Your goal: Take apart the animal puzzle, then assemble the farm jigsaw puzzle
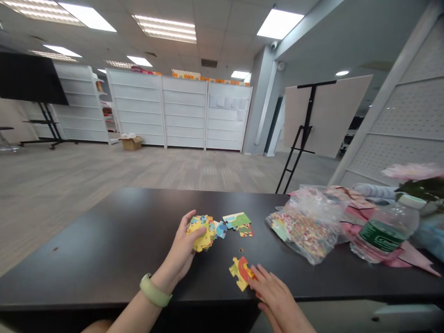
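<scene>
My left hand [183, 243] is closed around a stack of puzzle pieces [202, 233], mostly yellow-backed or printed, held above the dark table with the thumb on top. Just past the stack, a blue puzzle piece [220, 229] shows. Some printed pieces in green, blue and striped colours [239, 222] lie at the table's middle. Near the front edge, my right hand [272, 291] reaches with stretched fingers to a yellow and red puzzle piece [242, 273], its fingertips at the piece's right side. What lies under those fingers is partly hidden.
At the right, a clear plastic bag [307, 231] of small colourful bits stands beside a bottle with a green label [385, 233]. Pink packaging [409, 256] and a pink flower [412, 171] are behind and around it. The dark table [104, 249] ends at a front edge close to me.
</scene>
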{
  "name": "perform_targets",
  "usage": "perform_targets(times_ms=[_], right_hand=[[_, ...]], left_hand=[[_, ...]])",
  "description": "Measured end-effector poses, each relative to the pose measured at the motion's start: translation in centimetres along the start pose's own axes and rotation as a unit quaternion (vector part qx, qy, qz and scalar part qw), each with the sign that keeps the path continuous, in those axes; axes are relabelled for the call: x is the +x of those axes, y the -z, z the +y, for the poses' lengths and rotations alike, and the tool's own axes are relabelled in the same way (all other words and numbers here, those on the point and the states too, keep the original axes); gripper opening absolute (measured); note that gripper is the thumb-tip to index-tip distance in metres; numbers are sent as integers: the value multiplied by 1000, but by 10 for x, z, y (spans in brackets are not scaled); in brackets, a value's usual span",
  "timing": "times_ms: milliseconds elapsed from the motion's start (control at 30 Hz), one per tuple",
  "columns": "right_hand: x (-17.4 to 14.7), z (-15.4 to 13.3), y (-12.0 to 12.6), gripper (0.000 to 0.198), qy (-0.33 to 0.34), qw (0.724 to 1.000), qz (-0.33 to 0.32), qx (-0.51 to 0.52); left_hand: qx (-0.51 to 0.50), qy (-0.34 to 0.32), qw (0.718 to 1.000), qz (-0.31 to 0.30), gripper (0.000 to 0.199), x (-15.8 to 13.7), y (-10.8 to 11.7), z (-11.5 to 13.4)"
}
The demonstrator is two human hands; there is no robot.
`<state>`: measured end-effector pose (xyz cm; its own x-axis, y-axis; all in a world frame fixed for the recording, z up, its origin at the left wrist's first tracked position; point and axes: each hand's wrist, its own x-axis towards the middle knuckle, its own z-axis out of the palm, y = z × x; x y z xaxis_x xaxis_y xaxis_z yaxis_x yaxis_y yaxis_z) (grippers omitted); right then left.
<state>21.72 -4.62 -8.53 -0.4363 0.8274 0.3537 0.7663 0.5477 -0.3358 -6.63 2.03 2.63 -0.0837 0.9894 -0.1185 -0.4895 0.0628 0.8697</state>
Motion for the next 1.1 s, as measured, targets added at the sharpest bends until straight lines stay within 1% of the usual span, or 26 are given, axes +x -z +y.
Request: perform_targets(times_ms=[33, 67, 167, 233, 300, 367, 433, 500, 567, 633, 667, 700, 733, 767, 833, 867, 900, 933, 1000, 1033, 1067, 1100], right_hand=[[-4, 3, -2, 49, 23, 999, 35, 1], [-8, 5, -3, 45, 46, 996, 71, 1], [-10, 8, 0, 42, 114, 979, 168, -5], [-2, 5, 6, 39, 145, 970, 195, -29], [8, -1, 14, 36, 148, 971, 176, -64], [18, -12, 22, 31, 116, 979, 143, -82], [24, -25, 27, 29, 72, 984, 144, -74], [26, -38, 27, 31, 51, 988, 133, -62], [26, -47, 24, 42, 75, 992, 76, -67], [26, -51, 20, 56, 141, 987, 20, -71], [26, -50, 19, 57, 173, 983, 13, -63], [27, -49, 20, 57, 189, 980, 22, -51], [29, -48, 23, 58, 183, 981, 48, -38], [33, -48, 27, 57, 156, 984, 88, -28], [46, -53, 36, 55, 57, 981, 185, -18], [57, -59, 40, 53, 18, 975, 222, -13], [69, -68, 40, 52, -2, 972, 237, -3], [82, -77, 38, 51, 3, 976, 219, 12], [111, -96, 27, 56, 51, 992, 98, 54], [125, -102, 20, 61, 77, 993, 43, 83], [140, -105, 13, 63, 91, 988, 18, 121], [154, -104, 9, 63, 89, 983, 27, 158]], left_hand=[[-4, 6, 1000, -4, 76, -1, 0, -2], [-8, 15, 1000, -11, 77, -1, -1, -4], [-15, 51, 998, -43, 76, -5, -4, -11], [-17, 71, 995, -63, 74, -8, -7, -15], [-22, 76, 994, -71, 72, -9, -11, -19], [-25, 72, 995, -69, 69, -8, -13, -22], [-22, 69, 996, -61, 65, -7, -14, -23], [-17, 68, 996, -56, 62, -6, -15, -24], [-16, 67, 996, -57, 62, -4, -14, -24], [-17, 65, 996, -59, 62, -3, -11, -23], [-18, 64, 996, -58, 62, -3, -10, -22], [-19, 65, 996, -57, 62, -2, -8, -21], [-19, 69, 996, -54, 61, -2, -7, -20], [-21, 76, 995, -53, 60, -2, -6, -20], [-27, 93, 994, -55, 57, -2, -5, -19], [-38, 102, 992, -60, 54, -3, -5, -19], [-57, 112, 990, -71, 48, -4, -5, -19], [-82, 126, 985, -88, 42, -5, -6, -19], [-131, 138, 975, -114, 38, -5, -6, -18], [-145, 134, 974, -113, 39, -3, -5, -17], [-148, 123, 976, -103, 39, -1, -4, -15], [-144, 109, 980, -86, 38, 2, -1, -12]])
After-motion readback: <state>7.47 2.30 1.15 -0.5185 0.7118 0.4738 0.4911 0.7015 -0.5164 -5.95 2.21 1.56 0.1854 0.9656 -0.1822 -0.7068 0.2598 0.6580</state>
